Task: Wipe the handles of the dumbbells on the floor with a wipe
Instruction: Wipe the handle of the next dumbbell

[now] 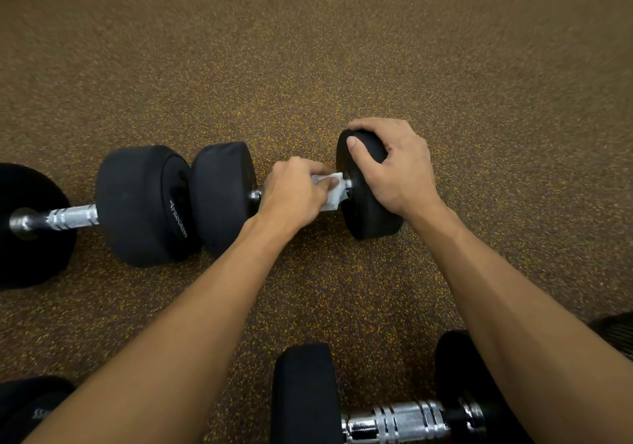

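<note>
A black dumbbell point(222, 197) lies across the middle of the speckled floor. My left hand point(294, 192) grips a white wipe point(330, 192) wrapped round its chrome handle, which is almost wholly hidden under the hand. My right hand point(397, 166) clasps the top of the dumbbell's right head point(368, 217), thumb on its near face. A second dumbbell point(137, 204) lies to the left with its chrome handle point(72, 217) bare. A third dumbbell point(305, 395) lies near me, its handle point(397, 421) exposed.
Brown rubber floor point(342, 49) with yellow flecks stretches ahead and to the right. Another black weight point(30, 406) sits at the bottom left under my forearm. A dark object point(616, 330) shows at the right edge.
</note>
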Motion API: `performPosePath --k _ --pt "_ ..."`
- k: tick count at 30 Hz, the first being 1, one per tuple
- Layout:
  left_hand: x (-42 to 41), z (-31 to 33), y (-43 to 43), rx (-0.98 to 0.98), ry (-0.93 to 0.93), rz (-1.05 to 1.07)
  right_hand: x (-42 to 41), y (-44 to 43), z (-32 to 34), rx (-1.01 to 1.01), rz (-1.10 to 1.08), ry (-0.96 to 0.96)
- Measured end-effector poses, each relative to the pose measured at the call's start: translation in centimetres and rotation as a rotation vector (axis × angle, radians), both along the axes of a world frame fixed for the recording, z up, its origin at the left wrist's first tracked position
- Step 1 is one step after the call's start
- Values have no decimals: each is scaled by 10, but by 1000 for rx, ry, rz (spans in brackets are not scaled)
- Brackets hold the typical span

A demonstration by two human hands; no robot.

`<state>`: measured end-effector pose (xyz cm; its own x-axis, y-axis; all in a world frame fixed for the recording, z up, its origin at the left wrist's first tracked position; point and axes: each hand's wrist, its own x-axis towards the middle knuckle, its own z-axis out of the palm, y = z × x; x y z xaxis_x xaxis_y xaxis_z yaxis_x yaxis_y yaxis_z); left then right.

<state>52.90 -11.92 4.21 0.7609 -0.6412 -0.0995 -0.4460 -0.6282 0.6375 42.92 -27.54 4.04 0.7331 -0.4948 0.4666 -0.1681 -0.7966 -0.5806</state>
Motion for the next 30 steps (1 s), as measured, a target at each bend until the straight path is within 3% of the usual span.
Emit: performPosePath --k 11,17,24,27,30 --pt "-4 17 -17 253 -67 -117 -1 0 2 -8 9 7" --pt "-6 7 -7 84 -89 -88 -2 1 1 -10 7 3" --pt "-7 9 -16 162 -74 -111 0 0 1 -2 12 2" --pt "-11 -3 -7 6 -192 -126 0 0 0 0 9 -3" --pt "-15 -8 -3 -114 -142 -50 -1 -1 -1 2 10 -14"
